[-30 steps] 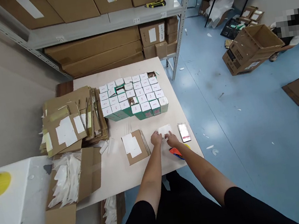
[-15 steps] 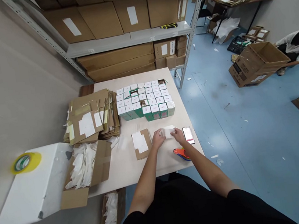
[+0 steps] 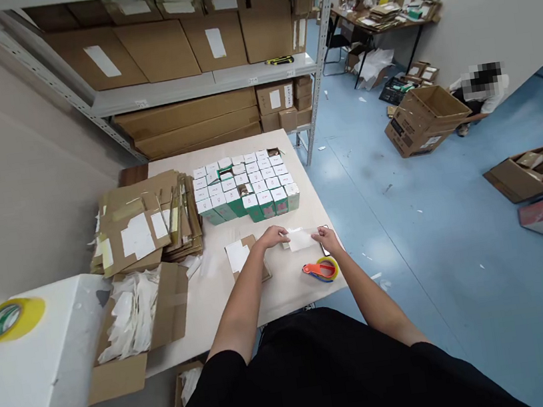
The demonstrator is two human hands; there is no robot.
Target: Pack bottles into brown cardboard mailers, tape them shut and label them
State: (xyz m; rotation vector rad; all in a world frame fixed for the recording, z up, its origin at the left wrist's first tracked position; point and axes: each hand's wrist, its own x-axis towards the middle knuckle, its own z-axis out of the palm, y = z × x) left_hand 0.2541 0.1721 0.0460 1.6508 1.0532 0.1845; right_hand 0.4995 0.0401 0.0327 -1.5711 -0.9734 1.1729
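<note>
A small white sheet of paper [image 3: 301, 239] is stretched above the table between my hands; whether it is a label I cannot tell. My left hand [image 3: 275, 236] pinches its left end, and my right hand [image 3: 326, 239] grips the right edge. Partly under my right hand lies a phone [image 3: 326, 250]. Closer to me is an orange tape dispenser [image 3: 319, 269] with a yellow roll. Beside my left forearm, a flat piece of cardboard [image 3: 248, 241] with white paper on it is partly hidden.
Several white-and-green small boxes [image 3: 259, 188] stand in rows. Flattened cardboard [image 3: 134, 216] is piled on the left, near an open carton of white paper [image 3: 130, 311]. A tape roll [image 3: 11, 319] rests on a white block. Shelving [image 3: 159, 92] stands behind; a person [image 3: 482, 86] is far right.
My hands have moved farther apart, and the white sheet between them now looks wider and flatter. The camera view has shifted, uncovering more of the tape dispenser.
</note>
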